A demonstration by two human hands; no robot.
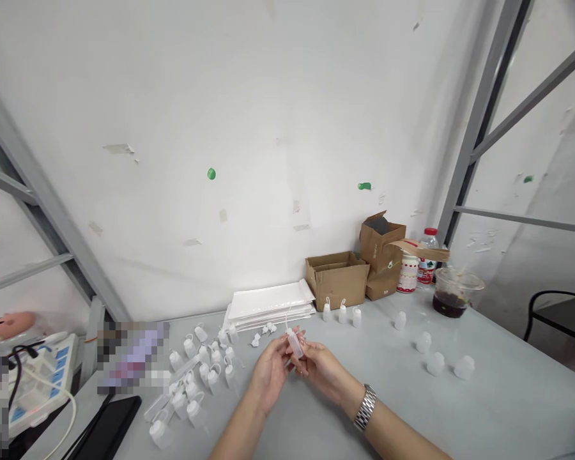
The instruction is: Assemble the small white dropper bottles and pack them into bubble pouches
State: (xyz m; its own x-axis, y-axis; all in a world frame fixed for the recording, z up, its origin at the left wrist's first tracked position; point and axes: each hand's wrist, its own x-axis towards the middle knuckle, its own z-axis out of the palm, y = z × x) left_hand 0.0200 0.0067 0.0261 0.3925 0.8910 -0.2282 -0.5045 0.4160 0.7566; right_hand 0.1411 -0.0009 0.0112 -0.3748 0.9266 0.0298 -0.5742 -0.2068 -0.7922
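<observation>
Both my hands meet over the middle of the grey table (483, 409) and hold one small translucent dropper bottle (294, 342) upright between them. My left hand (268, 370) curls around it from the left. My right hand (319, 369), with a metal watch on the wrist, pinches it from the right. A cluster of several similar small bottles (199, 377) with looped caps lies to the left of my hands. Three capped bottles (341, 313) stand in a row behind them, and more stubby bottles (435, 363) sit to the right.
A stack of white sheets (271, 303) and open cardboard boxes (338, 278) stand against the wall. A clear cup with dark liquid (453, 294), a water bottle (429, 255) and a black chair (558, 319) are at the right. A power strip (38, 383) and black phone (110, 425) lie left.
</observation>
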